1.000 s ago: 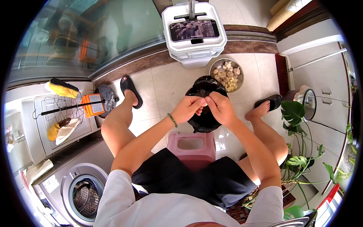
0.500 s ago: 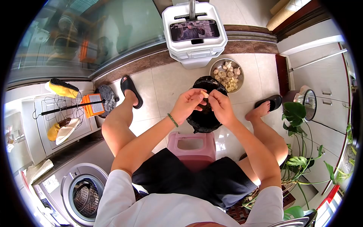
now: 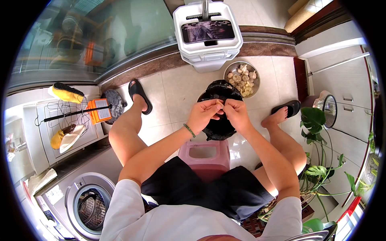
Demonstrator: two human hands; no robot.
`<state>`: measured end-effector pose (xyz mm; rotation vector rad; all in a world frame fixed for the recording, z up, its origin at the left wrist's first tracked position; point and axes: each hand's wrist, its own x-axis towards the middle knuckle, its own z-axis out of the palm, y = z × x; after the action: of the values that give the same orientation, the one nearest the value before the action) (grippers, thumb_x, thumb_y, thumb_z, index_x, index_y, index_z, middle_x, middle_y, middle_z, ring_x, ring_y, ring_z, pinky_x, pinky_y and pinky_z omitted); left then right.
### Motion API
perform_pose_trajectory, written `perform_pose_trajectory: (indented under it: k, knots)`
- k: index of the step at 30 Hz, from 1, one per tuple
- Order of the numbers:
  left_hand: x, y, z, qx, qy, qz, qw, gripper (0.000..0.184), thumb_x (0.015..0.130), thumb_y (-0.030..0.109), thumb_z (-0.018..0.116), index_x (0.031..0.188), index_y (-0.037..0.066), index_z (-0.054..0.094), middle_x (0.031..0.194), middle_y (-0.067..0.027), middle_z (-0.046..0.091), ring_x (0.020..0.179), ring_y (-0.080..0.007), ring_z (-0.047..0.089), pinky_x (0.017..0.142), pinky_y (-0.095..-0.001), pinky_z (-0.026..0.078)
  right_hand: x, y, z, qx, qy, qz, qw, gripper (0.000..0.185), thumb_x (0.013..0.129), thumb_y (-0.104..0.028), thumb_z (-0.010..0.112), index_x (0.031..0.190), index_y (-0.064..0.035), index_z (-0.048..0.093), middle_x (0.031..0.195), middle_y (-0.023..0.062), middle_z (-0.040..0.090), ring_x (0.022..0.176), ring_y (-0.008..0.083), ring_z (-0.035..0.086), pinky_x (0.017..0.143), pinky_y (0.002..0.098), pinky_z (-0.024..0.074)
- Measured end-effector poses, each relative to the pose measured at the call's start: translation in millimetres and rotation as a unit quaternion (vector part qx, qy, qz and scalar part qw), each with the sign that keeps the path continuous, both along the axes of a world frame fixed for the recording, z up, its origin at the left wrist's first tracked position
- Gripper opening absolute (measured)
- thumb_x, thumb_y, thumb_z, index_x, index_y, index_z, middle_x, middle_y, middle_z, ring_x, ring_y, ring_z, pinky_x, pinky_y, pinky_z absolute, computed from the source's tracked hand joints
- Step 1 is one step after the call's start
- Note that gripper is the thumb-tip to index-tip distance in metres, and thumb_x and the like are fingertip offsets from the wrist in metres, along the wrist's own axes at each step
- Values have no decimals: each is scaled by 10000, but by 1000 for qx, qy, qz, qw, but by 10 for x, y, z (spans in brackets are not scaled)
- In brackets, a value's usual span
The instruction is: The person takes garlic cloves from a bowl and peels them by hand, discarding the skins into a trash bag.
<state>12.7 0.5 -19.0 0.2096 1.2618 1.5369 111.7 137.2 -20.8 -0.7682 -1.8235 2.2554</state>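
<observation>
Between my fingertips, over a bin lined with a black bag (image 3: 219,129), is a small pale garlic clove (image 3: 219,103), mostly covered by the fingers. My left hand (image 3: 204,114), with a green beaded bracelet at its wrist, pinches the clove from the left. From the other side my right hand (image 3: 236,113) closes thumb and fingers on it, and the two hands nearly touch. Just beyond the bin, a metal bowl (image 3: 257,89) holds whole garlic bulbs (image 3: 237,78) and peeled cloves (image 3: 246,88).
A pink stool (image 3: 205,162) stands between my legs. Ahead is a white box (image 3: 209,56) with a phone (image 3: 208,31) on it. A wire rack (image 3: 64,114) and a washing machine (image 3: 90,205) are at left, a leafy plant (image 3: 315,120) at right.
Both hands have moved slightly toward me and closer together, with the fingers now covering more of the garlic clove. The bowl and bin stay in place.
</observation>
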Motion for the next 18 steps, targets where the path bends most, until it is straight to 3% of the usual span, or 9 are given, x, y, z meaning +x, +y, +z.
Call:
perform_pose_trajectory:
  k: [2,4,5,6,10,18]
  knots:
    - [41,4,38,-38,-6,38,999,284,963,215,613,1160,14,647,964,-4,671,875,-97,646,736,-242,542,11,-20,-33,48,12,-1,999,221,813,-35,565,609,-17,481,580,-8,444,536,74,404,484,276,319]
    - [46,-17,-50,-48,-2,51,998,258,962,208,614,1130,17,655,957,-7,672,872,-98,651,739,-245,546,-30,-80,48,229,86,12,970,183,787,-22,571,626,1,489,574,72,485,508,171,465,489,318,363]
    - [44,-29,-87,-59,3,64,996,233,960,200,615,1100,20,662,949,-10,673,870,-99,655,741,-248,550,-19,-116,116,260,82,31,962,121,764,-10,576,660,9,519,611,138,512,536,267,514,505,354,400]
    - [17,-28,-83,-59,2,64,996,233,960,200,615,1100,20,662,949,-10,673,870,-99,655,741,-248,550,-15,-167,115,274,90,42,957,94,755,0,577,670,-1,538,622,138,519,547,276,525,512,359,415]
    - [-80,37,-25,-52,-30,87,994,165,940,103,615,1081,22,642,973,-9,665,865,-99,660,702,-239,551,-48,-54,136,330,74,55,940,57,773,2,579,725,-10,549,675,128,532,571,270,537,536,348,431]
    - [-140,-10,9,-43,162,-13,986,230,934,72,596,1147,-1,643,961,-31,676,834,-117,632,689,-253,534,-80,37,120,235,62,11,970,70,809,7,616,858,1,567,782,90,576,632,185,590,592,293,479]
